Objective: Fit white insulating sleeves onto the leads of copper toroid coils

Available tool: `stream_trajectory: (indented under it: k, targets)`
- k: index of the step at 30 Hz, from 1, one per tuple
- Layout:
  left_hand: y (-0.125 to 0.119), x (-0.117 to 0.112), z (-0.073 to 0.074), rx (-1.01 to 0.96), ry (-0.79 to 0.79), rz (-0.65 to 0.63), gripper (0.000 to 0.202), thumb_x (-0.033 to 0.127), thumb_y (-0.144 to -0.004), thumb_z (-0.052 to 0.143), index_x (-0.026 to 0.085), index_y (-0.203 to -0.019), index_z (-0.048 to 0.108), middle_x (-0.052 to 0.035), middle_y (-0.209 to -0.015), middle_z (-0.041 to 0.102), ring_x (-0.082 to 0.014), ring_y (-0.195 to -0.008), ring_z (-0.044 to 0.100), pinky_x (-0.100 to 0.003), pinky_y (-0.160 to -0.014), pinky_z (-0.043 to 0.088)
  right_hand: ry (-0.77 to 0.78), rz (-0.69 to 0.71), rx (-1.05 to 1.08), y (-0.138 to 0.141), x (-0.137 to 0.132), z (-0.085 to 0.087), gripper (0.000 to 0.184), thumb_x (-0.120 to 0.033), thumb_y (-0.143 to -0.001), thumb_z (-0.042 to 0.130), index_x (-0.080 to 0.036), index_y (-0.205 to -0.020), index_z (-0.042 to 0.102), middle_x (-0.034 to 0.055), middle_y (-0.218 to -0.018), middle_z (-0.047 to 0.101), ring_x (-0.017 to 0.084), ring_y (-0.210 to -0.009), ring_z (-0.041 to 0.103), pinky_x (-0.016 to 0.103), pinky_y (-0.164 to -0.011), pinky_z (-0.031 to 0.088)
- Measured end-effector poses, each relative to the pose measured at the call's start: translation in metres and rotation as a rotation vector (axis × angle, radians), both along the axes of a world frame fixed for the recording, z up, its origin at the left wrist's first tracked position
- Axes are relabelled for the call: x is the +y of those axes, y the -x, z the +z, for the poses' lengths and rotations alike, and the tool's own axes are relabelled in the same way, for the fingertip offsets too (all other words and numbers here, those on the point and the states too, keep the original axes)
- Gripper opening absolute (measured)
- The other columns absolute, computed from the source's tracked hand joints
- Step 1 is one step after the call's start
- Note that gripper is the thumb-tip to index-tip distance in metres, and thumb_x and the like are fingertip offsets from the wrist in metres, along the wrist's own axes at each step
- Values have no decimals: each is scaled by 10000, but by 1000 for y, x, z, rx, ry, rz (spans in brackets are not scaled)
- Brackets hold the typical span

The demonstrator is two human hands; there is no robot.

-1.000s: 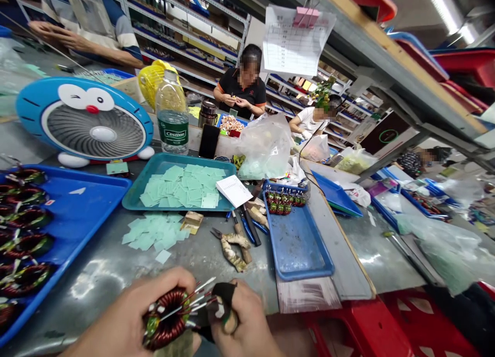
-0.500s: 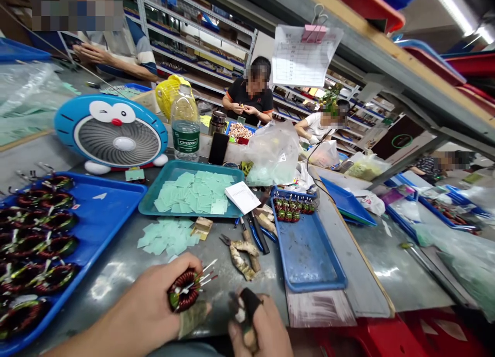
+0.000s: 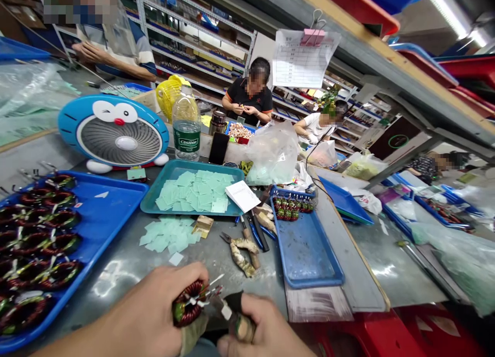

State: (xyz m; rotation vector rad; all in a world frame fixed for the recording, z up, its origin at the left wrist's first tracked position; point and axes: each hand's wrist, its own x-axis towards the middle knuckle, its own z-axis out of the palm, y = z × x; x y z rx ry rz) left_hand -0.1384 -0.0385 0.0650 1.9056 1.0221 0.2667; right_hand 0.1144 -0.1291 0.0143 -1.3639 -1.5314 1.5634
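**Fingers** (image 3: 195, 281), closed around toroid coil (image 3: 189, 304).
Left: blue tray of coils (image 3: 110, 207), rim near, the lowest coils closest.
Ahead: passage along grey desk (image 3: 127, 267), bounded by loose green squares (image 3: 168, 234).
Ahead right: pliers with wrapped handles (image 3: 242, 254) block the way.
Right: blue tray (image 3: 307, 256), raised rim; narrow passage between it and the pliers.

The left hand (image 3: 150, 316) is clutching a copper-wound toroidal coil (image 3: 188, 304) with its wire leads (image 3: 212, 291) fanning out, while the right hand (image 3: 263, 328), wearing a black finger cover (image 3: 234, 301), is curling just beside them above the metal counter (image 3: 116, 277), near a blue tray (image 3: 112, 202) of coils (image 3: 58, 238).
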Motion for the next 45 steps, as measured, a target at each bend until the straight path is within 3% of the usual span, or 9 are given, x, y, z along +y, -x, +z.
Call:
stream_trajectory:
  k: [2,7,10,17,23,26,35,40,45]
  targets:
    - [-1,1,-2,-6,54,-31,208,372,-893,746,285,-850,562,56,-730,657,-204,-695,547,-332,-627,314,221,12,184,1,0,-1,445,-567,-831,940,-267,-1093,740,-64,-840,518,151,-716,408,287,-650,358]
    - [-7,7,2,-32,171,-56,239,312,-797,793,274,-829,559,81,-716,619,-175,-686,479,-317,-603,294,-422,-52,-308,-5,-2,-16,247,-290,-880,862,-258,-1104,763,18,-1013,699,239,-928,654,340,-836,488]
    - [-13,10,10,-46,197,-26,206,308,-765,763,274,-836,573,89,-714,611,-170,-691,460,-310,-618,300,-660,-15,-510,-15,-1,-10,297,-189,-900,816,-266,-1180,751,33,-1046,763,251,-948,741,328,-821,530]
    - [-16,11,4,-23,169,-55,209,306,-769,767,282,-832,569,87,-710,624,-182,-692,475,-328,-613,300,-802,-45,-620,-15,2,-5,316,-133,-816,735,-292,-1078,659,7,-962,768,244,-867,775,311,-752,557]
    - [-16,5,2,50,86,10,221,446,-900,715,280,-862,574,44,-763,679,-213,-735,523,-364,-654,322,-1008,-367,-689,9,6,-34,337,-153,-741,626,-299,-1045,617,50,-932,727,300,-809,733,376,-716,577]
    - [-16,5,3,70,43,41,216,448,-873,702,278,-860,570,27,-765,708,-214,-728,501,-372,-654,321,-1008,-458,-645,23,7,-42,382,-123,-765,593,-288,-1106,639,46,-934,710,289,-787,729,364,-677,560]
    - [-17,2,3,80,7,63,299,531,-906,707,281,-837,559,23,-728,724,-214,-699,526,-392,-646,286,-1009,-360,-629,12,2,-33,515,-123,-771,648,-266,-1263,701,49,-968,749,294,-803,757,372,-671,593]
    - [-17,5,8,79,12,51,273,486,-878,744,290,-847,557,21,-758,753,-230,-715,589,-385,-652,309,-988,-521,-621,22,3,-44,557,-90,-824,624,-260,-1348,708,59,-1003,746,306,-849,762,397,-719,619]
    - [-13,10,9,75,6,29,254,447,-870,760,285,-843,567,37,-725,715,-212,-697,517,-360,-646,290,-982,-405,-586,11,-1,-27,640,-110,-871,663,-270,-1490,691,72,-1080,773,298,-885,799,380,-713,637]
